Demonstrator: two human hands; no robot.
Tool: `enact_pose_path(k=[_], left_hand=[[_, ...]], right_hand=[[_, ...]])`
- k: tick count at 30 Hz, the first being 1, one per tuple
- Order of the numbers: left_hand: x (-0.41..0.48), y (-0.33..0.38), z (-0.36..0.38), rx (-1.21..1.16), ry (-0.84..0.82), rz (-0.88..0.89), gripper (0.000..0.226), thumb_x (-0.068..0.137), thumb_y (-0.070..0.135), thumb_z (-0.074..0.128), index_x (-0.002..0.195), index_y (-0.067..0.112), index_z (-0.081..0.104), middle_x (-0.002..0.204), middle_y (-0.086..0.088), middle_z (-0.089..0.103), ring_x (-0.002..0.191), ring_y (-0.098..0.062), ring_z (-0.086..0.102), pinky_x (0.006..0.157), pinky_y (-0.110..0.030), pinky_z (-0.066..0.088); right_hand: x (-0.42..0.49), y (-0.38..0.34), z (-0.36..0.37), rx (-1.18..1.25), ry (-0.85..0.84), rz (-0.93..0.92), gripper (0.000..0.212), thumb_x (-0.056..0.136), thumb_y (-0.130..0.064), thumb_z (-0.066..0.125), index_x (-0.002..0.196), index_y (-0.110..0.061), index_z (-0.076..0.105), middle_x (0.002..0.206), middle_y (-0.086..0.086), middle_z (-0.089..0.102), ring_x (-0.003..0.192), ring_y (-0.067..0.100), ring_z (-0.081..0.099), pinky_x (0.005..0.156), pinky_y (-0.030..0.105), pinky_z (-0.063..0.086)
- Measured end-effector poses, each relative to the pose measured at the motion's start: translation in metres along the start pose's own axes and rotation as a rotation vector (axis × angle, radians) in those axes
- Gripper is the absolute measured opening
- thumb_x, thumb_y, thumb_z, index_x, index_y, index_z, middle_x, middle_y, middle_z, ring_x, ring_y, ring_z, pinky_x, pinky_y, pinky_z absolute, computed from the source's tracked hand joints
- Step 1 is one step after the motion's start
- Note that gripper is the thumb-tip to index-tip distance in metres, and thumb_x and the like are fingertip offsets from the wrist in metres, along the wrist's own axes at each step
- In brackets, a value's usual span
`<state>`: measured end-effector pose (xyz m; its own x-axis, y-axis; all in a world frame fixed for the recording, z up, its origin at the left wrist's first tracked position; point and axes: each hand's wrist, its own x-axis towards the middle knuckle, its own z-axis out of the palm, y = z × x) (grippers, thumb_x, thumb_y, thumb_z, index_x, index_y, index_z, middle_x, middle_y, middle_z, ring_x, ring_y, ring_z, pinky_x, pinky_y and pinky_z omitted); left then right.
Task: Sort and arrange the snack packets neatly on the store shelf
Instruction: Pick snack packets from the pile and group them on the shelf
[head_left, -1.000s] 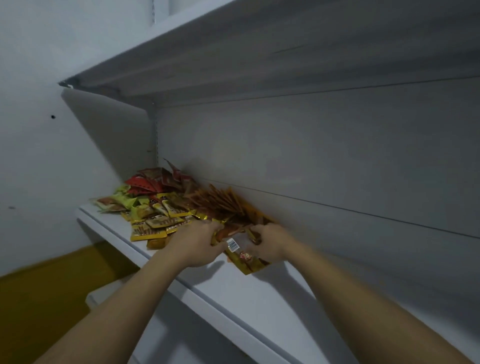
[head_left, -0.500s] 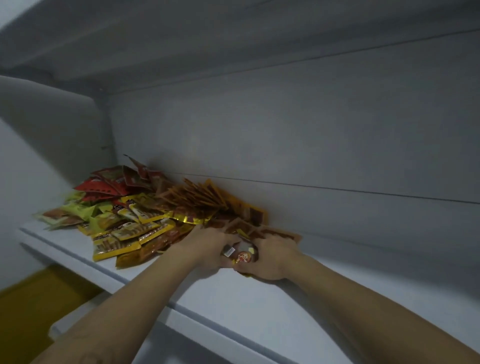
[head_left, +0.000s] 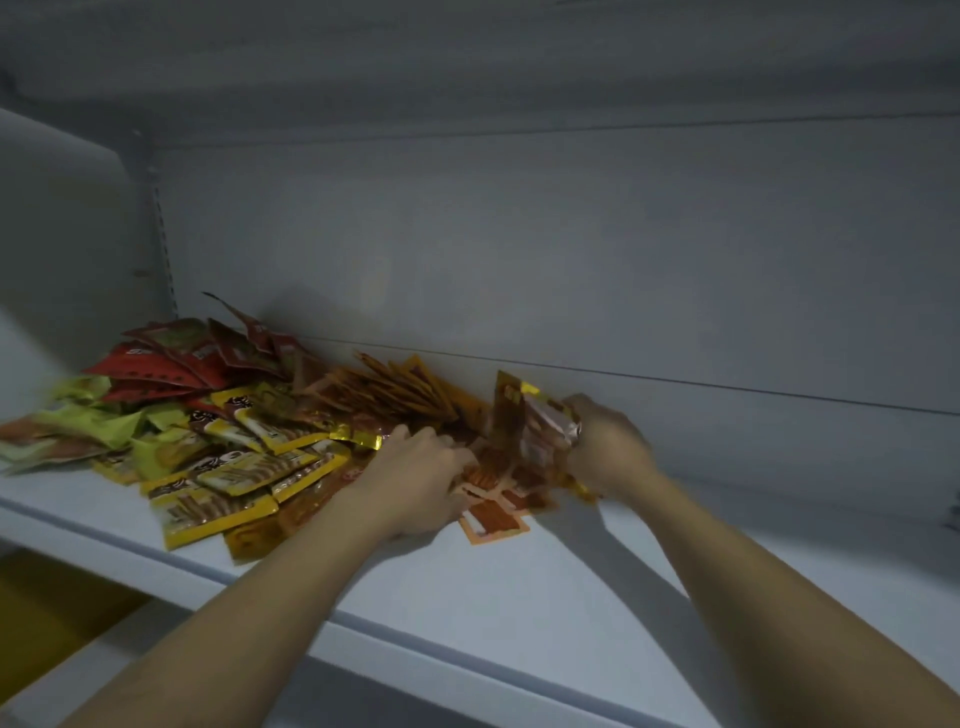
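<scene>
Right hand (head_left: 608, 447) clamped on packets (head_left: 524, 421), upright at right edge of the pile (head_left: 234, 431); left hand (head_left: 415, 478) flat, pressing loose ones there. Little sorted; most of it, jumbled on the shelf (head_left: 519, 597), yet to arrange.

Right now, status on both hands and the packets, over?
Left hand rests on flat orange packets. Right hand grips upright packet bunch. Mixed pile crowds left of shelf.
</scene>
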<state>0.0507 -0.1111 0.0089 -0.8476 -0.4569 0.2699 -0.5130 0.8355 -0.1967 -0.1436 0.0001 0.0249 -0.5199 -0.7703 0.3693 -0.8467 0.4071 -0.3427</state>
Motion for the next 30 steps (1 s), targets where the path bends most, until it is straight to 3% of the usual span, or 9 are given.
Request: enact_pose_path(k=[3,8,12,15,17,21,23,27,30], left_hand=[[0.002,-0.013,-0.002,0.036,0.097,-0.024,0.045,0.095,0.051,0.049,0.134,0.031,0.050,0.131,0.003,0.055,0.120,-0.022,0.045,0.096,-0.042,0.031],[-0.006,-0.038,-0.002,0.071,0.062,-0.109,0.068,0.086,0.071,0.050,0.141,0.032,0.045,0.137,0.001,0.049,0.127,-0.024,0.039,0.100,-0.046,0.033],[-0.018,-0.049,-0.004,0.060,-0.028,-0.157,0.091,0.069,0.087,0.051,0.137,0.027,0.040,0.136,-0.001,0.045,0.128,-0.024,0.038,0.102,-0.048,0.033],[-0.030,-0.059,-0.005,0.030,-0.114,-0.190,0.105,0.063,0.091,0.051,0.144,0.026,0.032,0.147,-0.002,0.038,0.136,-0.024,0.034,0.110,-0.050,0.030],[-0.038,-0.065,-0.003,0.042,-0.149,-0.207,0.107,0.064,0.089,0.052,0.146,0.025,0.030,0.151,-0.002,0.036,0.138,-0.024,0.034,0.112,-0.049,0.029],[-0.047,-0.070,0.007,0.054,-0.127,-0.229,0.090,0.072,0.081,0.055,0.138,0.024,0.035,0.135,-0.001,0.047,0.124,-0.024,0.048,0.092,-0.040,0.042],[-0.047,-0.071,0.009,0.054,-0.086,-0.222,0.080,0.074,0.076,0.059,0.132,0.025,0.038,0.127,0.001,0.049,0.118,-0.023,0.051,0.080,-0.037,0.041],[-0.046,-0.075,0.010,0.021,-0.146,-0.240,0.083,0.074,0.075,0.060,0.137,0.029,0.034,0.133,0.003,0.049,0.120,-0.022,0.051,0.074,-0.035,0.037],[-0.049,-0.077,0.013,0.070,-0.113,-0.256,0.074,0.080,0.074,0.054,0.138,0.030,0.039,0.132,0.004,0.054,0.117,-0.022,0.055,0.077,-0.036,0.042]], right_hand=[[-0.004,-0.014,0.007,-0.083,0.236,-0.040,0.050,0.086,-0.018,0.064,0.133,-0.025,0.048,0.117,0.002,0.058,0.103,0.029,0.060,0.073,0.031,0.045],[-0.002,-0.033,0.025,-0.215,0.134,-0.157,0.052,0.080,-0.005,0.059,0.129,-0.021,0.051,0.118,0.002,0.062,0.102,0.027,0.062,0.069,0.028,0.042],[-0.001,-0.042,0.042,-0.194,-0.163,-0.285,0.043,0.085,-0.037,0.066,0.126,-0.029,0.055,0.118,0.002,0.058,0.109,0.028,0.059,0.078,0.032,0.048],[-0.005,-0.043,0.055,-0.119,-0.185,-0.294,0.057,0.077,-0.058,0.068,0.127,-0.033,0.055,0.117,0.000,0.052,0.111,0.025,0.055,0.080,0.031,0.044],[-0.007,-0.040,0.059,-0.087,-0.174,-0.288,0.067,0.073,-0.069,0.066,0.130,-0.037,0.052,0.125,0.001,0.049,0.118,0.026,0.049,0.092,0.034,0.045],[-0.018,-0.043,0.064,0.077,-0.356,-0.244,0.095,0.062,-0.088,0.053,0.144,-0.044,0.034,0.143,0.000,0.042,0.131,0.025,0.043,0.108,0.044,0.039],[-0.020,-0.048,0.066,0.172,-0.354,-0.219,0.098,0.057,-0.095,0.042,0.141,-0.044,0.040,0.145,-0.002,0.043,0.134,0.022,0.041,0.110,0.045,0.036],[-0.021,-0.050,0.067,0.275,-0.265,-0.117,0.062,0.078,-0.078,0.052,0.125,-0.037,0.055,0.135,0.000,0.051,0.126,0.022,0.048,0.104,0.043,0.042],[-0.023,-0.049,0.069,0.194,-0.201,-0.089,0.082,0.072,-0.057,0.078,0.139,-0.028,0.043,0.136,0.005,0.049,0.126,0.027,0.048,0.104,0.041,0.043]])
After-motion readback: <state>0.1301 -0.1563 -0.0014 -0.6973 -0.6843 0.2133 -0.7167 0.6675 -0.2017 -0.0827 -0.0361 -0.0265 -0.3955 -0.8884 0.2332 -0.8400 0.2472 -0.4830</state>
